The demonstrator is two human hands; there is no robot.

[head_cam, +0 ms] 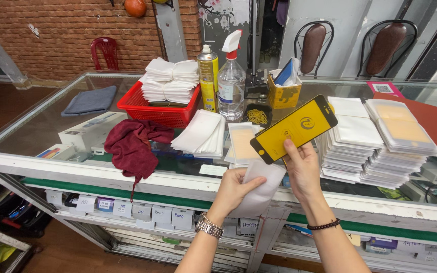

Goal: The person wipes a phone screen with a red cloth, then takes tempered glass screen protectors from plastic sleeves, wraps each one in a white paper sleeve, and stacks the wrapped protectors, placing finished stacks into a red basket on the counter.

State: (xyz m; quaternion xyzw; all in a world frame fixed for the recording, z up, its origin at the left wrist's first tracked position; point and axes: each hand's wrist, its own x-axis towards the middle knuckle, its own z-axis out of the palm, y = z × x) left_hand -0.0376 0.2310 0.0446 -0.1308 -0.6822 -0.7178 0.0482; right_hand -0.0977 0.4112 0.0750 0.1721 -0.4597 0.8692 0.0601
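- Right now the right hand point(303, 169) pinches the yellow card point(294, 129) by its lower edge, above the glass counter point(36, 126), tilted with its far end up.
- Below it, the left hand point(233, 189) closes on a white sleeve point(261, 187), thumb on top, fingers underneath.
- To do this step well, I judge the sleeve's mouth should be spread open and turned toward the card.
- Holding the card by its edges seems wise, so the face stays free of prints.
- Lining a short end up square with the mouth should keep corners from catching.
- Stacks of sleeves point(375, 146) lie just right, a red rag point(132, 144) left.
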